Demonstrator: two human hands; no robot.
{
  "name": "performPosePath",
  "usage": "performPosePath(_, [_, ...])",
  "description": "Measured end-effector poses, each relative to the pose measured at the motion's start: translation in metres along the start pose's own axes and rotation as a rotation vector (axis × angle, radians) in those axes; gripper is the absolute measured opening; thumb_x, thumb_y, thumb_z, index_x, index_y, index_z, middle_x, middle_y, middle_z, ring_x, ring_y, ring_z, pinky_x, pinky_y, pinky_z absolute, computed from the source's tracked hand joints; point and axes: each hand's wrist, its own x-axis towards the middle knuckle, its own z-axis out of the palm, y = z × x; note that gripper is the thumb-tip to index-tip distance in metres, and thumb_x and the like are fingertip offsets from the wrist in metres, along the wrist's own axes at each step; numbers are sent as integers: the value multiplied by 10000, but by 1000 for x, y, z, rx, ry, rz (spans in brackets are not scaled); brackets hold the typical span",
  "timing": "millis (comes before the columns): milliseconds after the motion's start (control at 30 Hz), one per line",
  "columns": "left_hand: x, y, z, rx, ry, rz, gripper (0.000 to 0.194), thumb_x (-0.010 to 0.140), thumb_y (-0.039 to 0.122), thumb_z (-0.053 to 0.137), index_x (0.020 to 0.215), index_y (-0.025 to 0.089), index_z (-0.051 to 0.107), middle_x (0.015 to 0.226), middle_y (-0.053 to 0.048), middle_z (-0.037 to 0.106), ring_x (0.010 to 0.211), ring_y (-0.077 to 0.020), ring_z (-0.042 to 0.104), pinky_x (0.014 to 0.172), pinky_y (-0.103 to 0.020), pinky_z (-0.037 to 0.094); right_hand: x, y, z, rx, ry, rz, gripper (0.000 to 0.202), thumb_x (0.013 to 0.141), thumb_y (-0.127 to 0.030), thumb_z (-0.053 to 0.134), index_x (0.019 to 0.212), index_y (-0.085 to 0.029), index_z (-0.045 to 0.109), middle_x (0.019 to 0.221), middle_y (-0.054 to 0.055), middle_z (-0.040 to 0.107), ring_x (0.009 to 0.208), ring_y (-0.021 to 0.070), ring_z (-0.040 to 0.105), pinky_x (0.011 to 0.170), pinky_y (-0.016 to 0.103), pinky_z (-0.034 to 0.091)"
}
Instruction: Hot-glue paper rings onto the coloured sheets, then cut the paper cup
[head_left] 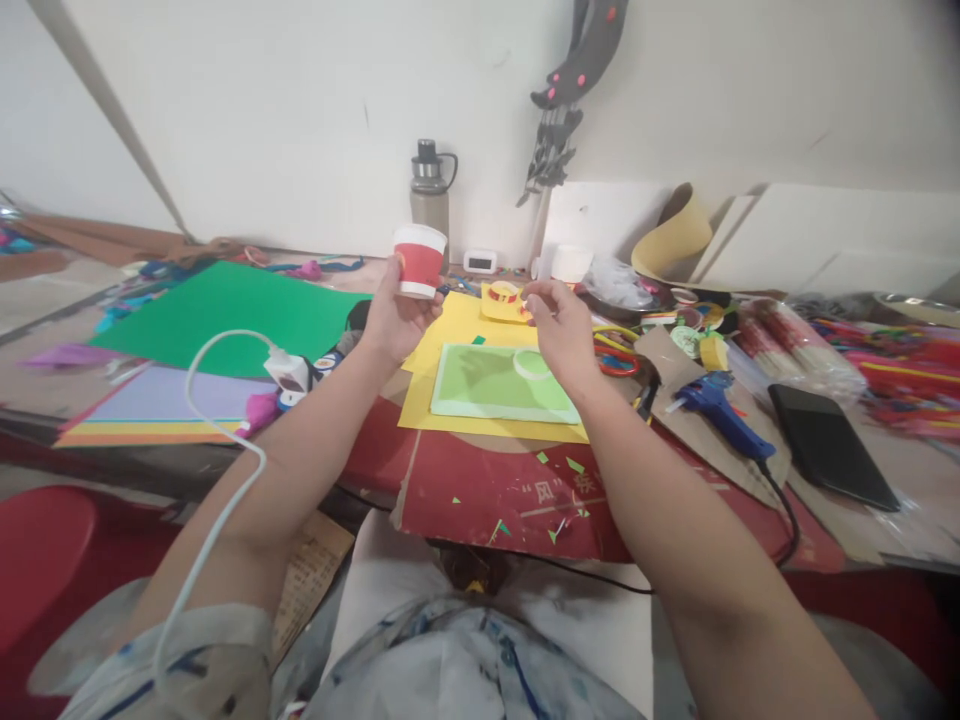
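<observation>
My left hand (397, 325) is wrapped round a paper cup (420, 262), white at rim and base with a red band, raised above the table and slightly tilted. To its right, my right hand (561, 330) has its fingers curled in a pinch; what lies between the fingertips, if anything, I cannot make out. Beside those fingertips is a small yellow card (495, 308) with a red-and-yellow ring (502, 292) on it. Below the hands a light green sheet (480, 385) lies on yellow paper (416, 412), with a pale ring (531, 364) on the green.
A blue glue gun (724, 412) and a black phone (832, 445) lie at right. Scissors (616, 358) sit near my right wrist. Green paper (232, 320) spreads at left. A bottle (429, 195) stands at the wall. A white cable (225, 505) crosses my left arm.
</observation>
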Motion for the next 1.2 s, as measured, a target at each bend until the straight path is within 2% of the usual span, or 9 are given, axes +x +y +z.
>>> performPosePath(100, [-3, 8, 4, -32, 14, 23, 471, 959, 683, 677, 1100, 239, 749, 906, -71, 802, 797, -210, 766, 622, -312, 592, -2, 1, 1, -5, -20, 21, 174, 962, -311, 553, 1062, -238, 676, 1101, 85, 775, 999, 228, 730, 946, 459, 609])
performPosePath(200, [-5, 19, 5, -112, 12, 108, 307, 1034, 540, 641, 1036, 249, 740, 988, -51, 806, 870, -175, 758, 732, -293, 603, -4, -1, 1, -10, -40, 15, 177, 950, -286, 560, 1047, -221, 693, 1041, 73, 770, 920, 216, 726, 904, 446, 611])
performPosePath(367, [-5, 24, 3, -112, -2, 173, 163, 1045, 393, 663, 1005, 242, 712, 1055, -35, 783, 1135, -203, 723, 902, -318, 593, -7, -3, 2, -69, -84, -16, 156, 953, -256, 564, 1019, -230, 703, 1016, 56, 766, 910, 209, 712, 935, 458, 607])
performPosePath(433, [-5, 21, 3, -63, 16, 159, 122, 990, 365, 732, 1022, 251, 699, 1071, -28, 770, 1150, -221, 723, 871, -323, 594, -8, -3, 2, -78, -97, -19, 160, 962, -252, 561, 1041, -239, 700, 1032, 55, 769, 923, 212, 718, 947, 468, 611])
performPosePath(533, [-5, 13, 3, -4, -5, 161, 233, 895, 323, 820, 1053, 228, 678, 1022, -18, 748, 996, -193, 739, 746, -284, 567, -9, -2, 3, -109, -99, -29, 149, 958, -241, 561, 1038, -246, 688, 1020, 57, 771, 920, 226, 724, 927, 481, 619])
performPosePath(633, [-4, 3, 3, 61, -25, 100, 352, 821, 358, 891, 1068, 219, 682, 998, -41, 769, 954, -203, 749, 705, -279, 564, -10, -1, 4, -167, -100, -58, 139, 943, -225, 560, 1011, -242, 680, 1010, 62, 771, 894, 226, 719, 869, 458, 618])
performPosePath(767, [-4, -12, 5, 103, -31, -46, 435, 831, 525, 891, 1066, 206, 711, 971, -77, 815, 969, -240, 785, 694, -279, 600, -12, -1, 6, -190, -145, -81, 157, 952, -254, 553, 1031, -214, 682, 1035, 84, 773, 884, 218, 716, 786, 404, 591])
performPosePath(967, [-9, -23, 10, 104, -125, -161, 584, 833, 708, 831, 1041, 173, 724, 929, -101, 825, 898, -249, 811, 688, -299, 624, -13, 1, 10, -195, -130, -79, 148, 941, -236, 539, 1004, -212, 670, 994, 78, 763, 909, 221, 713, 866, 417, 580])
performPosePath(1200, [-11, -20, 10, 96, -144, -114, 609, 780, 708, 874, 1083, 205, 714, 951, -71, 820, 910, -225, 806, 712, -300, 595, -16, 0, 10, -181, -170, -44, 196, 947, -191, 487, 1007, -214, 672, 891, 37, 755, 757, 187, 711, 795, 374, 574])
